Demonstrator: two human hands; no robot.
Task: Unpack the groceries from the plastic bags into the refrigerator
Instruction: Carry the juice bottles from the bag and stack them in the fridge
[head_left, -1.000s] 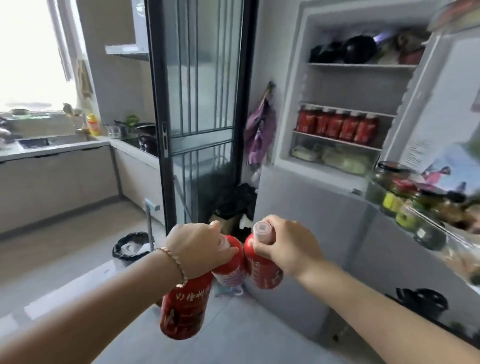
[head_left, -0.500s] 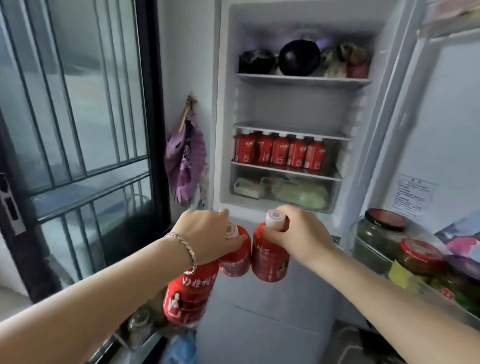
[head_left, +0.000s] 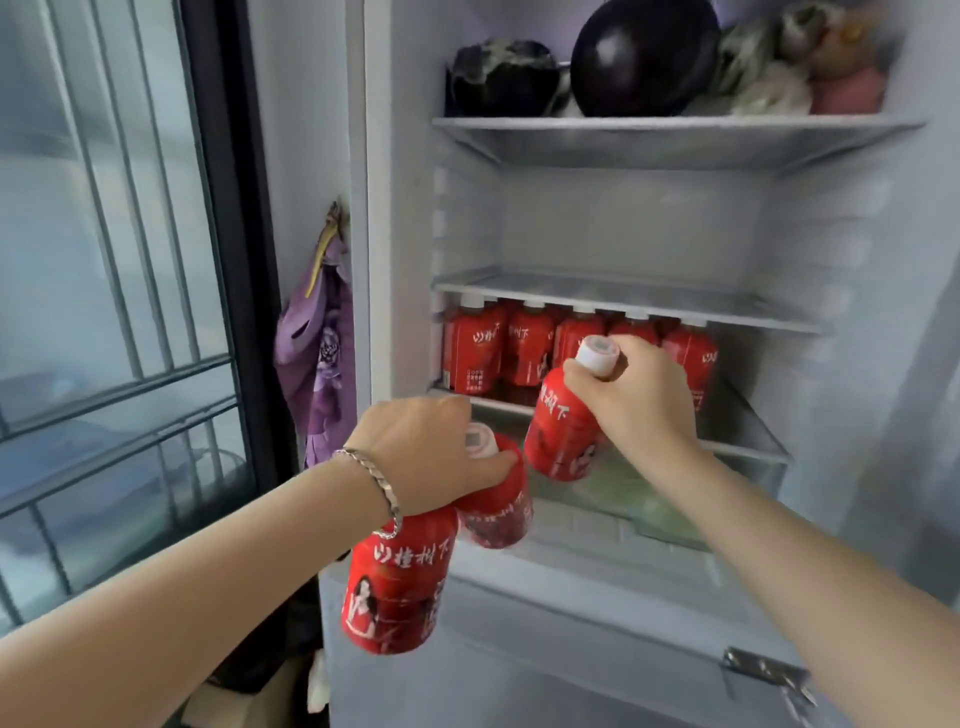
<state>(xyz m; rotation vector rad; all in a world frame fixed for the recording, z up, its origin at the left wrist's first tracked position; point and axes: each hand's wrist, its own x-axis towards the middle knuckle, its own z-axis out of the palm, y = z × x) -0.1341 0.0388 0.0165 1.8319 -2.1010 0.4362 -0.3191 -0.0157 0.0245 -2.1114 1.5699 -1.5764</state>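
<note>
I see my left hand (head_left: 426, 452) with its fingers curled round the necks of two red bottles. The lower bottle (head_left: 395, 587) hangs under the wrist, and the tilted bottle (head_left: 496, 514) sits just beside it. My right hand (head_left: 641, 410) grasps a third bottle (head_left: 561, 441) at its white cap. It holds it at the front of the open refrigerator (head_left: 831, 234), just before the row of bottles (head_left: 478, 348) on the lower shelf (same red labels). A dark eggplant (head_left: 644, 57) lies on the top shelf. A purple cloth (head_left: 317, 364) hangs on the wall to the left.
</note>
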